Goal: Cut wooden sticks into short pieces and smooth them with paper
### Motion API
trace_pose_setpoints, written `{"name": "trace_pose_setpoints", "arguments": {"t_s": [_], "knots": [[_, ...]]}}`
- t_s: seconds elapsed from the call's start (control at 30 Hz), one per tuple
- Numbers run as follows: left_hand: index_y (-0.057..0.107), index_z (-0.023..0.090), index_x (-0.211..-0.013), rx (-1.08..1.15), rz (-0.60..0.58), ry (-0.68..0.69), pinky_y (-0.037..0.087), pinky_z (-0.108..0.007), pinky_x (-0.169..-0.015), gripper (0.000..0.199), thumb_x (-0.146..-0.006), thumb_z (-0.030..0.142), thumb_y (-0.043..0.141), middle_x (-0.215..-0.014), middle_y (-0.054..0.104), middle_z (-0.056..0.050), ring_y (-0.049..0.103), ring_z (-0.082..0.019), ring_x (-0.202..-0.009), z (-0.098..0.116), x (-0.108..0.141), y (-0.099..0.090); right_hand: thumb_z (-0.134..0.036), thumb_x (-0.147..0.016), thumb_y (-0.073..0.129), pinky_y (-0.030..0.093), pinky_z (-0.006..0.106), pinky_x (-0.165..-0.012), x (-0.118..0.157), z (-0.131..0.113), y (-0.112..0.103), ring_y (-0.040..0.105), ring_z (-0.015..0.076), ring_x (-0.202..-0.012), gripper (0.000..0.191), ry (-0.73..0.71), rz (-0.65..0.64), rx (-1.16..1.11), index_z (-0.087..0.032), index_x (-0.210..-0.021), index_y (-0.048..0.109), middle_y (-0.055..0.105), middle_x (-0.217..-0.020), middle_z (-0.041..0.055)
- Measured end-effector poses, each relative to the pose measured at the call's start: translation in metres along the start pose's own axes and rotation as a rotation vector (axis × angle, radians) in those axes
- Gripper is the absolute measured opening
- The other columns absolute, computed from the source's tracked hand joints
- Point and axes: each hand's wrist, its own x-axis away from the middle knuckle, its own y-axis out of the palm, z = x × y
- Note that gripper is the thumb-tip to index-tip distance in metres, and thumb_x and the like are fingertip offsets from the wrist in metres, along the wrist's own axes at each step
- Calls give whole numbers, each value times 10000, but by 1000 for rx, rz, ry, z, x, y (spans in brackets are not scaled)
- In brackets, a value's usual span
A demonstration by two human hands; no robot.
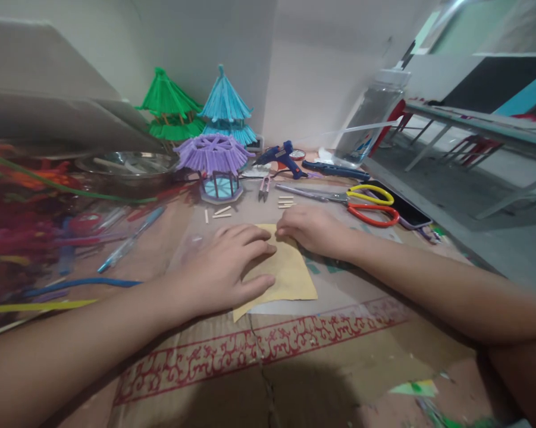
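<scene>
A piece of yellow paper (294, 279) lies on the cardboard work surface in front of me. My left hand (236, 267) rests flat over its left part, fingers stretched out and apart. At the paper's far edge, my right hand (307, 229) has its fingers curled and pressed together on the paper; the fingertips are partly hidden. Just beyond the hands are several short wooden sticks (222, 211), with more sticks (286, 202) to the right. A purple pipe-cleaner pavilion (214, 156) stands behind them, beside small pink-handled snips (264, 188).
Scissors (370, 205) with yellow and red handles lie by a phone (404, 205). Behind are a blue glue gun (283, 157), a dark cutter (334, 170), a water bottle (370, 119), and green (167, 101) and blue pavilions (225, 101). Leftward are a metal bowl (129, 166), a pen (131, 239) and pipe cleaners (84, 283).
</scene>
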Motion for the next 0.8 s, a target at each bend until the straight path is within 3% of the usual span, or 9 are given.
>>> {"name": "trace_pose_setpoints", "arguments": {"t_s": [0.1,0.2,0.27,0.33,0.5,0.8], "knots": [[664,206,-1267,20,-7,-17,378,-569,-1112,437,-942,492,599,-1416,595,-127,511,-348,-1339,-1,0,1,-232,-926,580,513,369,-794,-5,4,0,655,205,-810,160,192,82,-185,-199,-809,684,716,-812,62],[651,210,-1280,66,17,-16,381,-546,-1106,427,-958,485,594,-1414,596,-118,515,-336,-1332,-3,1,2,-274,-910,633,543,307,-714,-3,-2,3,676,151,-714,93,371,137,-709,-203,-859,665,730,-781,21],[651,223,-1264,124,59,-7,400,-494,-1081,362,-985,442,577,-1372,628,-94,546,-300,-1294,-5,1,2,-294,-871,707,559,279,-690,-1,-10,5,687,127,-678,107,430,120,-998,-196,-886,667,748,-779,11],[671,229,-1190,188,122,-1,422,-430,-1025,253,-1008,364,559,-1259,689,-59,600,-250,-1198,-7,1,1,-287,-844,758,569,261,-681,1,-16,6,693,112,-663,140,449,73,-1137,-188,-906,681,766,-794,13],[688,204,-931,244,279,-12,415,-347,-884,173,-1016,258,546,-952,723,-2,626,-185,-947,-10,-2,-1,-279,-874,764,577,237,-689,1,-22,7,708,100,-681,131,403,13,-1211,-180,-912,687,778,-787,12],[709,220,-905,236,315,36,383,-322,-852,101,-978,253,648,-882,706,22,607,-167,-891,-11,-3,0,-280,-905,745,578,225,-705,1,-20,10,705,88,-695,138,346,-27,-1237,-169,-950,677,777,-812,10]]}}
